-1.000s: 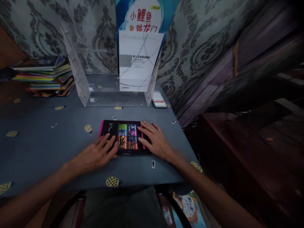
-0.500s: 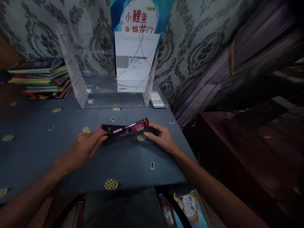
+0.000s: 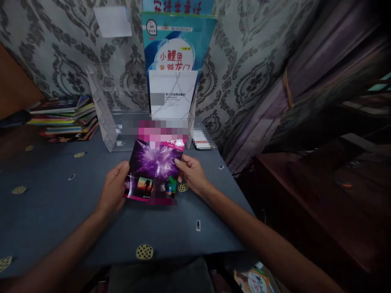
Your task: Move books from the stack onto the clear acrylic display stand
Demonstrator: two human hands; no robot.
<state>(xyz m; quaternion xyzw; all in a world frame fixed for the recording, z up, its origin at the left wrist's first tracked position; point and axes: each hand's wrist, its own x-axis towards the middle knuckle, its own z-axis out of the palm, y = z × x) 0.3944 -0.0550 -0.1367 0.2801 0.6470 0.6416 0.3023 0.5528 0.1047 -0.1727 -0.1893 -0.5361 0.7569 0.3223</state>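
Note:
A glossy purple, black and magenta leaflet (image 3: 154, 160) is held up over the table, its printed face turned towards me. Parts of it are blurred out. My left hand (image 3: 113, 188) pinches its left edge, thumb in front. At its right edge my right hand (image 3: 195, 174) grips with the thumb on the front and the fingers behind. Just beyond the leaflet stands a clear acrylic rack (image 3: 105, 128). In its right part a white manual (image 3: 174, 97) leans upright before a blue children's book (image 3: 180, 30).
A pile of books and magazines (image 3: 69, 118) lies at the back left of the cloth-covered table (image 3: 76, 219). A small blurred-out object (image 3: 201, 140) sits right of the rack. Beyond the table's right edge is a dark red cabinet (image 3: 293, 203). Patterned wall covering rises behind.
The leaflet has been tilted up from nearly edge-on, so its face now shows. Both hands keep hold of it. The view has tipped upward, showing more of the books and wall.

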